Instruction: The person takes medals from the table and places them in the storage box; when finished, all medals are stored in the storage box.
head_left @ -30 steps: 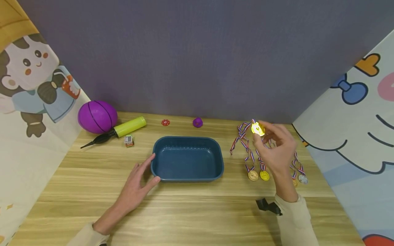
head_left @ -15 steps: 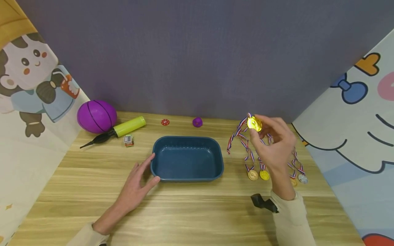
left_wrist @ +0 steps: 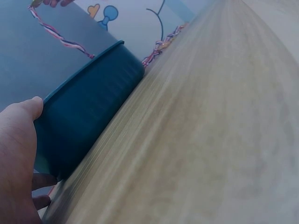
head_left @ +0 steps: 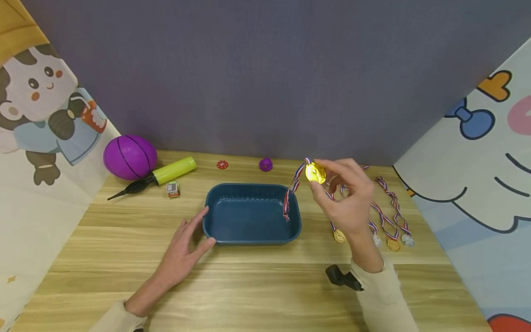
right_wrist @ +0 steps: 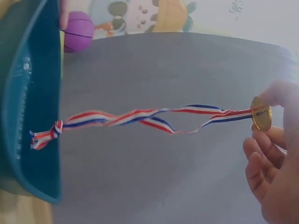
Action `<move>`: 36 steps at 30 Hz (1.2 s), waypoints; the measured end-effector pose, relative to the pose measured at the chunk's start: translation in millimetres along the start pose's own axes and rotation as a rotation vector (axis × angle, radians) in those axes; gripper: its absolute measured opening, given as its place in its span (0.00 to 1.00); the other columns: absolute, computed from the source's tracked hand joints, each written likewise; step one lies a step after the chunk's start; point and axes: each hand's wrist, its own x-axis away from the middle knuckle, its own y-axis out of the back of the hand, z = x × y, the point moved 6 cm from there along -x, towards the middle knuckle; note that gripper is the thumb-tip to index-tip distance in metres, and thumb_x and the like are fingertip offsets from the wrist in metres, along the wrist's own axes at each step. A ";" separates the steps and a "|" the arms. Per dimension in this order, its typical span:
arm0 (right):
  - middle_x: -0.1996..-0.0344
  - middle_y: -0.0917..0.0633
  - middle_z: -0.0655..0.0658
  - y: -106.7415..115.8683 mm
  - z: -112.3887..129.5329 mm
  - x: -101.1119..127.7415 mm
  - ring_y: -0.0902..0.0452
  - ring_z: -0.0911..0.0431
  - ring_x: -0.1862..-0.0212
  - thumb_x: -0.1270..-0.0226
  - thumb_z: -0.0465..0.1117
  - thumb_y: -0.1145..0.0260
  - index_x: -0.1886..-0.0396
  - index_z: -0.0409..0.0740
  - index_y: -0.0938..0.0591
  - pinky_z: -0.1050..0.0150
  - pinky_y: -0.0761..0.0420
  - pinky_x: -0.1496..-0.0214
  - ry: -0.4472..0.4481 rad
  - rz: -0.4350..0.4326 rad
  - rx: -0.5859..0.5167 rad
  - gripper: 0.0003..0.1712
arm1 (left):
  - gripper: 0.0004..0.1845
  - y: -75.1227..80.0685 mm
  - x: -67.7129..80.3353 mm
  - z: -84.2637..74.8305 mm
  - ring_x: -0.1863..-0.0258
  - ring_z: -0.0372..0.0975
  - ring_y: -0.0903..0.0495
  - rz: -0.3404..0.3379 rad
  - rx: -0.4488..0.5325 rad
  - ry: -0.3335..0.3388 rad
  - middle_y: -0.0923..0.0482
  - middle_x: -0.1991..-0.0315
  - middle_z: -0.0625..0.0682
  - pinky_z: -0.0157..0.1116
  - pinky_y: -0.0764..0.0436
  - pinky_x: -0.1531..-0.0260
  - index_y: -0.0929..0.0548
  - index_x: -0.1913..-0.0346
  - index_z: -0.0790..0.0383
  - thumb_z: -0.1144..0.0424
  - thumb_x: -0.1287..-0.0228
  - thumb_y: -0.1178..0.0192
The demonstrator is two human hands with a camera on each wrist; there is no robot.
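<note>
- nothing readable anywhere, honestly
- gold medal (head_left: 315,173) has some raised design on its face, way too small and shiny to make out
- little box (head_left: 173,189) by the pump (head_left: 155,177) has a label, just a blur
- wall panels (head_left: 45,101) only carry cartoon drawings, no words

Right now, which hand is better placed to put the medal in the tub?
Right. The right hand already pinches the gold medal, its ribbon dangling over the blue tub. The left hand just steadies the tub's corner.
</note>
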 end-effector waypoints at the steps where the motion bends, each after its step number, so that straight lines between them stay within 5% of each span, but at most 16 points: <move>1: 0.69 0.19 0.38 -2.9 -0.9 2.3 0.27 0.59 0.71 0.41 0.37 0.23 0.52 0.30 0.07 0.73 0.26 0.70 -0.004 0.017 0.006 0.19 | 0.41 -0.2 0.1 0.2 0.15 0.70 0.45 0.001 0.001 0.002 0.33 0.15 0.60 0.75 0.53 0.18 0.38 0.11 0.38 0.52 0.20 0.32; 9: 0.73 0.22 0.43 -27.9 -12.0 24.3 0.32 0.57 0.73 0.43 0.31 0.19 0.50 0.37 0.05 0.70 0.34 0.77 -0.034 0.189 0.048 0.19 | 0.42 -1.0 1.1 -0.3 0.15 0.74 0.50 0.005 -0.004 0.018 0.34 0.15 0.60 0.78 0.52 0.21 0.39 0.10 0.38 0.51 0.20 0.33; 17: 0.73 0.19 0.46 -48.5 -25.7 45.2 0.35 0.57 0.79 0.47 0.26 0.16 0.52 0.35 0.05 0.72 0.38 0.77 -0.076 0.260 0.015 0.20 | 0.41 -0.5 0.5 -0.8 0.16 0.74 0.49 0.004 -0.017 0.015 0.34 0.15 0.61 0.79 0.52 0.21 0.39 0.10 0.39 0.51 0.20 0.33; 28: 0.73 0.16 0.45 -75.4 -34.7 65.3 0.32 0.61 0.79 0.44 0.28 0.15 0.51 0.37 0.06 0.73 0.33 0.78 -0.147 0.385 -0.042 0.19 | 0.41 -0.3 -0.5 -0.9 0.16 0.72 0.45 0.006 -0.021 0.008 0.34 0.16 0.62 0.77 0.52 0.20 0.38 0.11 0.43 0.52 0.20 0.32; 36: 0.73 0.15 0.52 -98.4 -39.6 76.4 0.30 0.67 0.76 0.39 0.35 0.15 0.49 0.42 0.06 0.70 0.27 0.76 -0.200 0.479 0.023 0.18 | 0.41 -0.7 -0.6 1.3 0.16 0.72 0.44 0.008 -0.018 0.009 0.34 0.16 0.62 0.77 0.52 0.20 0.38 0.10 0.40 0.52 0.20 0.32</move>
